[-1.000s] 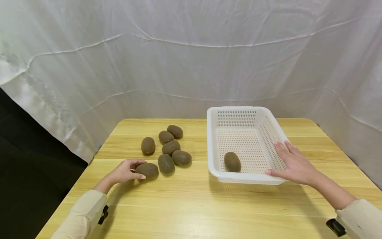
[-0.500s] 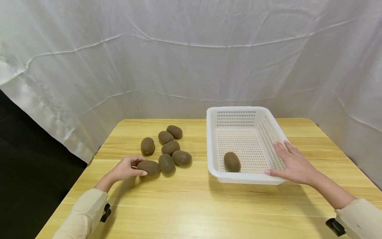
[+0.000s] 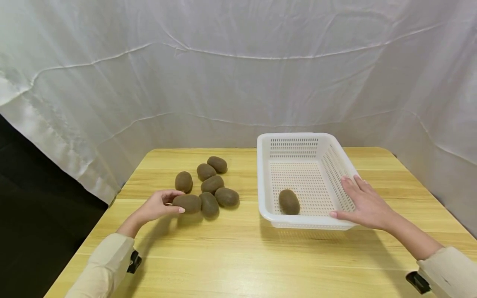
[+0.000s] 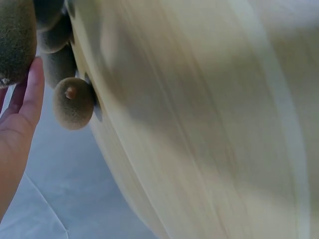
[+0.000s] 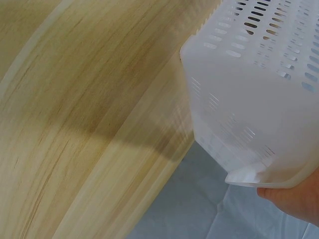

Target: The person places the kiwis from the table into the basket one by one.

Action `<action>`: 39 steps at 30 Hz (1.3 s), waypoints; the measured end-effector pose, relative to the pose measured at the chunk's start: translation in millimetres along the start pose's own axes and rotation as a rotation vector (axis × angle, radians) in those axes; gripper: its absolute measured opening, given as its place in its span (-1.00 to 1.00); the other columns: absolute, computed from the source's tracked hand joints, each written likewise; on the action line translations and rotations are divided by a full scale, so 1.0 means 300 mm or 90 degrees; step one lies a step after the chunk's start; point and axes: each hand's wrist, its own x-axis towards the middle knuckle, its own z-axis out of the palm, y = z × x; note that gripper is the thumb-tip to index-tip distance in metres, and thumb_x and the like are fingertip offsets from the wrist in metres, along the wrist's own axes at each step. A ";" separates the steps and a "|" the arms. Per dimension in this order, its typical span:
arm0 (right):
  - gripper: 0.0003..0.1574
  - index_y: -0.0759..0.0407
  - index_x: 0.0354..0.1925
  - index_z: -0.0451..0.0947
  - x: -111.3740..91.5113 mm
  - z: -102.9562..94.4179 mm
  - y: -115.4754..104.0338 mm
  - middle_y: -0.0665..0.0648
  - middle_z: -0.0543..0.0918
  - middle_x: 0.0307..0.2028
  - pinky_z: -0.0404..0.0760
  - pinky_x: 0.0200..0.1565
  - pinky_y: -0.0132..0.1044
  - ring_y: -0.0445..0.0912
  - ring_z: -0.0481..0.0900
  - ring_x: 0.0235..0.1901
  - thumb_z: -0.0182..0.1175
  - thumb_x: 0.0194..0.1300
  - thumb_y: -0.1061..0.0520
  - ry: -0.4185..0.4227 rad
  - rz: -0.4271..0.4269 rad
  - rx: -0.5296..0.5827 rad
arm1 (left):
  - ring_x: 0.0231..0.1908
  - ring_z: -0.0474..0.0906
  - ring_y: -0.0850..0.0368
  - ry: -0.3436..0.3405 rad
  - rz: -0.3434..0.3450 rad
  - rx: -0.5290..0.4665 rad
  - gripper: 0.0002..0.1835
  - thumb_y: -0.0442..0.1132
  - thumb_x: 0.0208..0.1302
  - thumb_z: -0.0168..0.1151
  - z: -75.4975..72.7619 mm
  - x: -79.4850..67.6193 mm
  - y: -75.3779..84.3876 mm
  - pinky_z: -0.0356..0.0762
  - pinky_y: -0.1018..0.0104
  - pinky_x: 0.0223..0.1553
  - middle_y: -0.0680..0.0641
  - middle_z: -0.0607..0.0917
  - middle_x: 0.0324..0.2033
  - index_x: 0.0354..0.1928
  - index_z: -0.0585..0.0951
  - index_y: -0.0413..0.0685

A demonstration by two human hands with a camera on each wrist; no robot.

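Observation:
My left hand (image 3: 154, 207) pinches a brown fuzzy kiwi (image 3: 187, 203) between thumb and fingers; its shadow shows beneath it on the table. In the left wrist view, that kiwi (image 4: 16, 40) fills the top left corner above the fingers (image 4: 33, 97). Several more kiwis (image 3: 212, 184) lie just beyond and to its right, one kiwi (image 3: 210, 205) right at its end. On the right, my right hand (image 3: 367, 207) rests spread over the near right corner of a white perforated plastic basket (image 3: 263, 178), fingers over the side rim and thumb at the front. One kiwi (image 3: 289, 202) lies inside.
Everything stands on a light wooden table (image 3: 238, 256) with rounded far corners. A pale grey cloth (image 3: 238, 82) hangs behind it and along the sides, and black fabric (image 3: 33, 198) shows at the left. Black straps (image 3: 418, 282) sit at both sleeves.
My left hand has taken hold of the kiwi and raised it slightly, away from me and a little to the right. The right hand and basket stay practically as they were.

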 end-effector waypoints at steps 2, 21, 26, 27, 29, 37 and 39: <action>0.31 0.49 0.36 -0.06 0.000 0.000 0.001 0.51 0.05 0.34 -0.11 0.30 0.31 0.39 -0.19 0.37 0.22 0.02 -0.35 0.001 -0.001 0.000 | -0.15 0.54 0.29 0.022 -0.005 -0.001 -0.47 -0.19 0.11 0.33 0.003 0.009 0.008 0.54 0.46 -0.15 -0.25 0.61 -0.04 0.11 0.48 -0.29; 0.32 0.48 0.37 -0.08 0.000 -0.001 0.001 0.50 0.04 0.35 -0.09 0.29 0.33 0.38 -0.21 0.38 0.22 0.02 -0.35 -0.002 0.002 0.002 | 0.03 0.51 -0.04 0.146 -0.044 -0.064 -0.43 -0.13 0.10 0.35 0.083 0.134 0.116 0.53 0.37 -0.03 -0.23 0.56 0.06 0.15 0.47 -0.20; 0.32 0.47 0.37 -0.08 -0.002 -0.002 -0.001 0.48 0.04 0.36 -0.08 0.29 0.33 0.38 -0.22 0.38 0.22 0.02 -0.35 -0.002 0.004 0.004 | 0.06 0.50 -0.08 0.140 -0.035 -0.067 -0.42 -0.15 0.12 0.34 0.104 0.166 0.148 0.52 0.20 0.06 -0.24 0.54 0.10 0.17 0.45 -0.22; 0.32 0.47 0.37 -0.08 -0.002 -0.002 -0.001 0.48 0.04 0.36 -0.09 0.29 0.33 0.38 -0.22 0.38 0.22 0.02 -0.35 -0.001 0.004 0.003 | 0.06 0.50 -0.09 0.138 -0.036 -0.071 -0.42 -0.15 0.12 0.33 0.109 0.173 0.155 0.52 0.19 0.05 -0.24 0.54 0.10 0.17 0.45 -0.22; 0.32 0.47 0.37 -0.08 -0.002 -0.002 -0.001 0.49 0.04 0.36 -0.09 0.29 0.33 0.37 -0.22 0.38 0.22 0.02 -0.36 0.000 0.005 0.003 | 0.06 0.50 -0.08 0.139 -0.043 -0.078 -0.42 -0.15 0.11 0.34 0.118 0.187 0.169 0.53 0.21 0.02 -0.23 0.55 0.09 0.18 0.45 -0.19; 0.33 0.46 0.38 -0.08 -0.001 0.000 -0.001 0.48 0.04 0.36 -0.07 0.27 0.35 0.37 -0.21 0.38 0.22 0.01 -0.36 -0.001 0.006 0.004 | 0.05 0.50 -0.03 0.137 -0.060 -0.105 -0.40 -0.10 0.10 0.34 0.149 0.222 0.225 0.54 0.35 -0.06 -0.19 0.56 0.07 0.20 0.45 -0.10; 0.33 0.46 0.37 -0.08 -0.002 0.000 0.000 0.48 0.04 0.36 -0.06 0.27 0.35 0.38 -0.21 0.38 0.22 0.01 -0.36 0.000 0.005 0.003 | 0.06 0.49 -0.04 0.137 -0.053 -0.105 -0.41 -0.11 0.11 0.34 0.157 0.232 0.237 0.54 0.31 -0.03 -0.19 0.56 0.07 0.19 0.45 -0.10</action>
